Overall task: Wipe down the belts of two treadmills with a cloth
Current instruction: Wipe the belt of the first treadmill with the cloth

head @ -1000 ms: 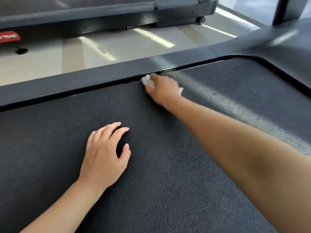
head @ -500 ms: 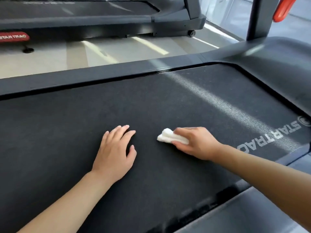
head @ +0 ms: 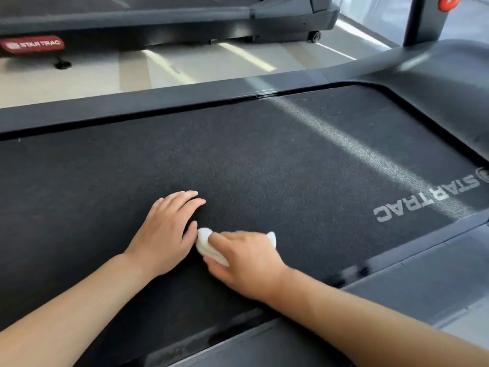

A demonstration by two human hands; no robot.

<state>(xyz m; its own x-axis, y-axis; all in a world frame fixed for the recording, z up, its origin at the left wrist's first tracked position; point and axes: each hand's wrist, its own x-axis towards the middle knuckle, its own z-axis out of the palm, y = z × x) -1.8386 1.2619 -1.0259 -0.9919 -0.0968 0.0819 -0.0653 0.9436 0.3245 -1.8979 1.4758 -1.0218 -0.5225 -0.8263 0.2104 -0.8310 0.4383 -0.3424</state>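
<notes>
The cloth (head: 205, 243) is a small white wad lying on the belt (head: 264, 168), toward the belt's near edge and a little left of its middle. Most of it sits under the right hand (head: 246, 263), whose fingers curl over the top and clamp it down against the black surface; one rounded lump pokes out past the fingertips on the left, and a small corner shows behind the knuckles on the right. The hand and cloth are slightly blurred.

Just beside that lump — touching it or very nearly, I cannot tell which — is the thumb of the left hand (head: 165, 231). That hand lies flat on the belt, palm down, fingers straight and close together, holding nothing.

Farther right, pale STAR TRAC lettering (head: 426, 200) is printed on the belt near its near edge, with a streak of light crossing the belt above it. A dark side rail (head: 158, 98) runs along the far edge. Beyond a strip of pale floor (head: 87, 78) stands a second treadmill (head: 185, 19), with a red STAR TRAC badge (head: 33, 45) at its left end.
</notes>
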